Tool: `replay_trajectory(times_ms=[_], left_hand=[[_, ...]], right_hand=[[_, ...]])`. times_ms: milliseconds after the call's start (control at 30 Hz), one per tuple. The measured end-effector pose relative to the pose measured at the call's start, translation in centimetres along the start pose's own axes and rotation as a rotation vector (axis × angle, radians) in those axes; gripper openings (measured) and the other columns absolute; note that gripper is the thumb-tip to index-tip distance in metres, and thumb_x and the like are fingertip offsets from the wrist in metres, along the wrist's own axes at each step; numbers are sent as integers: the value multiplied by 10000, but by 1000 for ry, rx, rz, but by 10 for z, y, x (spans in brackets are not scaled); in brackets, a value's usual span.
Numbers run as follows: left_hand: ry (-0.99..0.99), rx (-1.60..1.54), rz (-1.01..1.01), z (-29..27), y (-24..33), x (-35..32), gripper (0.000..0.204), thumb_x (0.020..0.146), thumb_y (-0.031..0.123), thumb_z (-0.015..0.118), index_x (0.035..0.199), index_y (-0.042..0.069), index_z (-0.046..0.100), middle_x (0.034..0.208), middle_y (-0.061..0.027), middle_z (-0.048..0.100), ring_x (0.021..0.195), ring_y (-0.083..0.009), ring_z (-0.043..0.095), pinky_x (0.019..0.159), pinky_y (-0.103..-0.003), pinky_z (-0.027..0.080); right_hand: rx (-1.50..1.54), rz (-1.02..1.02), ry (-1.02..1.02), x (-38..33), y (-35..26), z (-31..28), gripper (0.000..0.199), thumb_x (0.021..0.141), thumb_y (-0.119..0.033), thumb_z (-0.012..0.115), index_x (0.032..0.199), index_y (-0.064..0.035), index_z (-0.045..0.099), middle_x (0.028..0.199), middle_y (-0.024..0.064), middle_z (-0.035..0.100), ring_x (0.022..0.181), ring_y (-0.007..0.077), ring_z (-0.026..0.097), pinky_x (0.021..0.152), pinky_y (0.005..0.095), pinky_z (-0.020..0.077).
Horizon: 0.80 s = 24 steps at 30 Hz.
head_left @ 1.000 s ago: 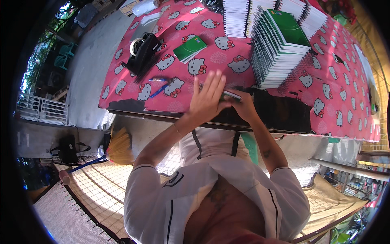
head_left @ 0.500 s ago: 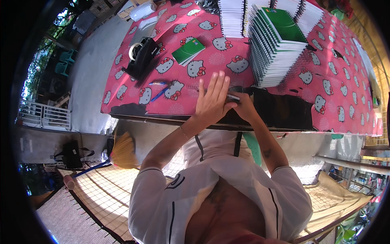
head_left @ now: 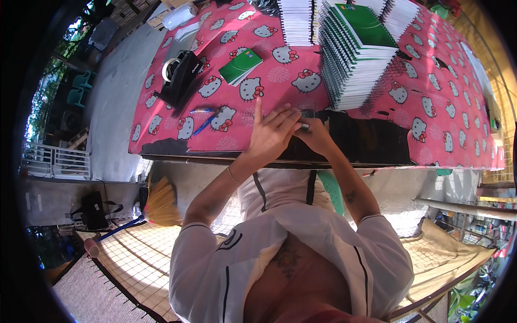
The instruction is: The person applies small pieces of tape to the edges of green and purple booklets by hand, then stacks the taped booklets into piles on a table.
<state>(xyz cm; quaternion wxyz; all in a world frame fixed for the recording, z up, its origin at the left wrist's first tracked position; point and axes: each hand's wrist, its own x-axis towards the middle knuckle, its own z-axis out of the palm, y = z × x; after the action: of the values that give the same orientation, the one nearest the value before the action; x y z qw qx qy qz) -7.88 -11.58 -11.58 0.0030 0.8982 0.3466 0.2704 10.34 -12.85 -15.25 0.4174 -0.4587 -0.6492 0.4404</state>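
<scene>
Both of my hands meet over the near edge of the table. My right hand [head_left: 316, 135] is closed around a small dark object with a pale silvery part [head_left: 305, 127]; its kind cannot be made out. My left hand [head_left: 272, 132] lies palm down against it, little finger stretched out and the other fingers bent over toward the right hand. What these fingers pinch, if anything, is hidden. Thin coiled wire [head_left: 246, 114] shows faintly beside the left hand. Left of it lie blue pens [head_left: 207, 123], and beyond them a small green notebook [head_left: 240, 67].
A tall stack of green spiral notebooks [head_left: 358, 59] stands right of my hands, with white spiral-bound stacks [head_left: 297, 24] behind. A black tape dispenser [head_left: 180, 78] sits at the left. The pink patterned tablecloth [head_left: 280, 75] is torn at the front, baring a black surface [head_left: 371, 140].
My left hand's fingers, stretched out flat before, have bent down toward the right hand, while the little finger stays extended. The view has shifted slightly.
</scene>
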Motion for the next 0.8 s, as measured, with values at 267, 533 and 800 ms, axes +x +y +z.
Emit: replay_trajectory(times_ms=[267,533,800], left_hand=[[79,46,-52,-3,24,-7,403,885,288,687,1256,138,640,1433,-49,535,1411,-275,404,1084,-740,163],[30,-296,26,-18,-16,16,111,901,160,687,975,77,690,982,-18,729,1006,-209,685,1160,-552,252],[57,-91,-3,6,17,-12,429,892,169,698,1297,82,589,1396,-157,540,1306,-350,509,1156,-568,236]], right_hand=[[62,24,-12,3,3,-2,280,886,-163,704,1100,17,685,846,164,714,683,148,587,658,337,487],[71,-13,25,1,-7,0,282,899,-188,712,1096,13,692,812,143,695,737,87,572,684,310,485],[38,-14,62,3,10,2,322,879,-179,724,1128,20,680,856,192,708,713,149,630,672,339,493]])
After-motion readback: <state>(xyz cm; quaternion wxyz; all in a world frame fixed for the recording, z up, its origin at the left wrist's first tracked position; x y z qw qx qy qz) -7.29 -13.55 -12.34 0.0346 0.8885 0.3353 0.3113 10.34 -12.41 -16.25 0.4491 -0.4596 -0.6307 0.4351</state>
